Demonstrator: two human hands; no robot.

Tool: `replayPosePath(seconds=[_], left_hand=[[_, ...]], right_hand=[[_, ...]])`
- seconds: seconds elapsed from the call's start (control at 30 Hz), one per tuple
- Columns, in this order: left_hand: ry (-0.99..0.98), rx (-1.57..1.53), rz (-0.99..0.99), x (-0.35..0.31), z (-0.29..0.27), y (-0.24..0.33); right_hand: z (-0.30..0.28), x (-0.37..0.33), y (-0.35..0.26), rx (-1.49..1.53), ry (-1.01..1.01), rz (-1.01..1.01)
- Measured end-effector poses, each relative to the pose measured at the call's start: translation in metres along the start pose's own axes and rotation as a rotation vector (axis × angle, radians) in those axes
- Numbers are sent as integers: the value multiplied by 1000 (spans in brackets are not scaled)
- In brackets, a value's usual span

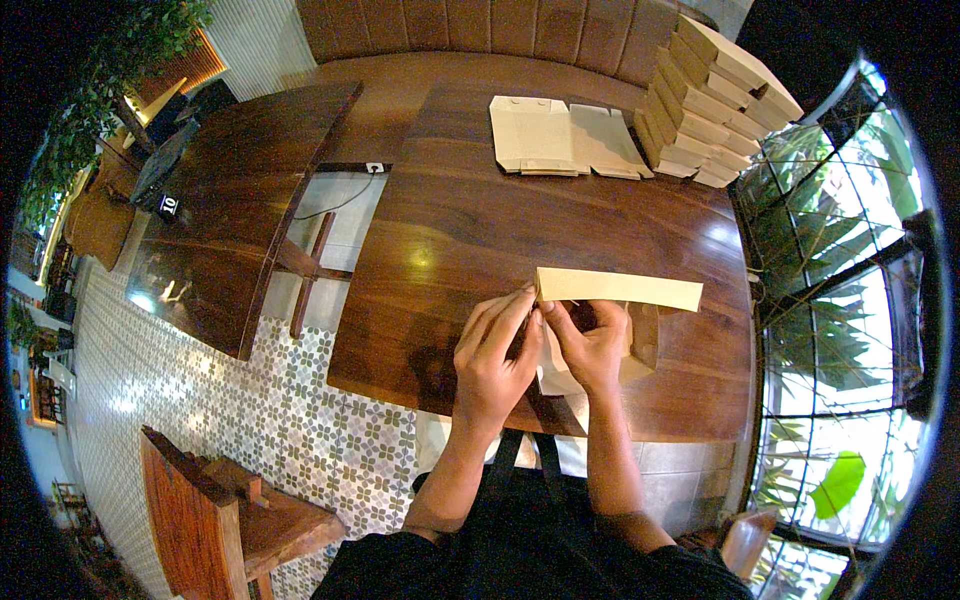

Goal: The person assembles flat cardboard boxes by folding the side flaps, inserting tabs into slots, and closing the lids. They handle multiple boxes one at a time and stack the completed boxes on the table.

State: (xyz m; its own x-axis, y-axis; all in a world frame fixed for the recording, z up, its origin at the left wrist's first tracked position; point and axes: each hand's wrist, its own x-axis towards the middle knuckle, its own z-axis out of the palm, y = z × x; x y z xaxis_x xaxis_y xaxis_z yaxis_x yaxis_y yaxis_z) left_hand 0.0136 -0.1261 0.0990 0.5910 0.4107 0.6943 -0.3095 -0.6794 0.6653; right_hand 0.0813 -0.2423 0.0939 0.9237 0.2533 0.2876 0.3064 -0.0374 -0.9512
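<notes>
Near the front edge of the brown wooden table, I hold a partly folded cardboard box (625,288). One long pale side of it stands raised toward the far side, and more of its panels show below, between and beside my hands. My left hand (492,355) pinches the box's left corner with fingers and thumb. Close beside it, my right hand (592,345) is closed on the same corner area, its thumb against the cardboard. The fingers hide how the corner flaps sit.
A flat, unfolded cardboard box (568,138) lies toward the table's (450,220) far side. Right of it leans a tall stack of folded boxes (705,110). A second table (240,190) stands left across a gap, a wooden chair (200,520) at lower left, and a window (840,400) at right.
</notes>
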Motion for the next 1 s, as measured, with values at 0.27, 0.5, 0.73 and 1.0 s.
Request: replayPosePath(seconds=[0.27, 0.5, 0.73, 1.0], left_hand=[[-11, -37, 7, -2, 3, -1], [5, 12, -29, -3, 3, -8], [89, 163, -1, -3, 2, -21], [173, 275, -86, 18, -15, -62]], right_hand=[[3, 0, 14, 30, -1, 45], [11, -1, 12, 59, 19, 15], [17, -5, -8, -137, -54, 88], [-49, -25, -36, -179, -224, 3]])
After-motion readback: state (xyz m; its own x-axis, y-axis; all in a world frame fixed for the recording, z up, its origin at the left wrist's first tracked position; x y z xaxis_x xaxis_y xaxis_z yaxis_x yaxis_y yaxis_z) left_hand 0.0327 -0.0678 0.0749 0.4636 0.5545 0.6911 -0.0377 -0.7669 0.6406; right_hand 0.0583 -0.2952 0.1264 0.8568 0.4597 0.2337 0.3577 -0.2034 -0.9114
